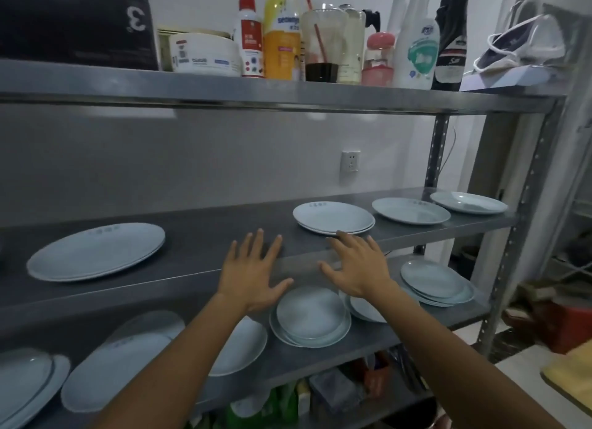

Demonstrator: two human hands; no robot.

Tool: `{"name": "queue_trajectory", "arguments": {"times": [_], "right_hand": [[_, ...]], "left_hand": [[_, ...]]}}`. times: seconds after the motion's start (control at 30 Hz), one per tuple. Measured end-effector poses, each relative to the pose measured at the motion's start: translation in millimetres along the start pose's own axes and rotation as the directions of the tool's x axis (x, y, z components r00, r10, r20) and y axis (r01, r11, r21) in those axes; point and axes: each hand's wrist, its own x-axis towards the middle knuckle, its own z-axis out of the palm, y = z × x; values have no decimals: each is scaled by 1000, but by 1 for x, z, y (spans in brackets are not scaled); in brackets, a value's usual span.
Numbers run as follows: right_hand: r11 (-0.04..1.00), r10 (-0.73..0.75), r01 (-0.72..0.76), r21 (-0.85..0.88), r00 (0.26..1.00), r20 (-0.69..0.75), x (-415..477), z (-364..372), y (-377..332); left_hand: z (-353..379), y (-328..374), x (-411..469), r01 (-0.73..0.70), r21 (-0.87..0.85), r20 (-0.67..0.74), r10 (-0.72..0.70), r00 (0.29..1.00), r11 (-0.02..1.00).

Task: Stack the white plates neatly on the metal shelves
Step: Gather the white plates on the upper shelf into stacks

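Middle-shelf plates: we count four groups of white plates on the middle metal shelf [198, 246]. A large oval stack [96, 251] lies at the left. A round stack of two or three [333, 218] sits right of centre. A single plate [411, 211] follows, well apart from that stack. The last plate [468, 202] lies at the far right, its near-left rim just beside the single plate.

Lower-shelf plates: we see more white plates on the lower shelf [368, 339]. A round stack [310, 316] sits at centre, below the hands. A second stack [437, 283] lies at the right. Large oval plates [105, 371] lie at the left, partly hidden by the left forearm. One plate [365, 310] is mostly covered by the right wrist.

Left hand: our left hand [253, 278] is empty, palm down, fingers spread wide, over the front edge of the middle shelf. Contact with the shelf cannot be confirmed.

Right hand: our right hand [355, 268] is likewise empty and spread flat. Its fingertips [341, 235] reach the near rim of the round stack on the middle shelf. We cannot tell whether they touch it.

Top shelf: the top shelf [288, 92] carries a black box [77, 28], a white tub [205, 55], several bottles, and a clear cup with a red straw [323, 44].

Wall: a white socket [349, 165] is mounted behind the middle shelf.

Bottom level: we see blurred green and dark items under the lower shelf, not identifiable.
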Motion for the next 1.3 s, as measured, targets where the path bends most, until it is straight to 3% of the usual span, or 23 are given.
{"name": "queue_trajectory", "arguments": {"times": [0.23, 0.43, 0.63, 0.8, 0.97, 1.3], "right_hand": [[995, 98, -98, 15, 995, -13, 9, 4, 50], [992, 118, -117, 39, 993, -12, 35, 9, 87], [998, 30, -30, 51, 1000, 1, 93, 21, 130], [972, -85, 89, 218, 996, -30, 150, 44, 162], [893, -150, 22, 449, 956, 252, 182, 80, 176], [889, -201, 22, 457, 917, 346, 183, 63, 184]], "left_hand": [[0, 25, 57, -36, 24, 60, 34, 998, 999], [16, 42, 82, 18, -6, 75, -18, 997, 1000], [29, 60, 122, 122, -48, -3, -123, 992, 991], [33, 83, 160, 296, -88, 23, -295, 955, 951], [47, 96, 183, 403, -165, 190, -372, 909, 900], [40, 98, 189, 349, -35, 230, -332, 915, 936]]}}
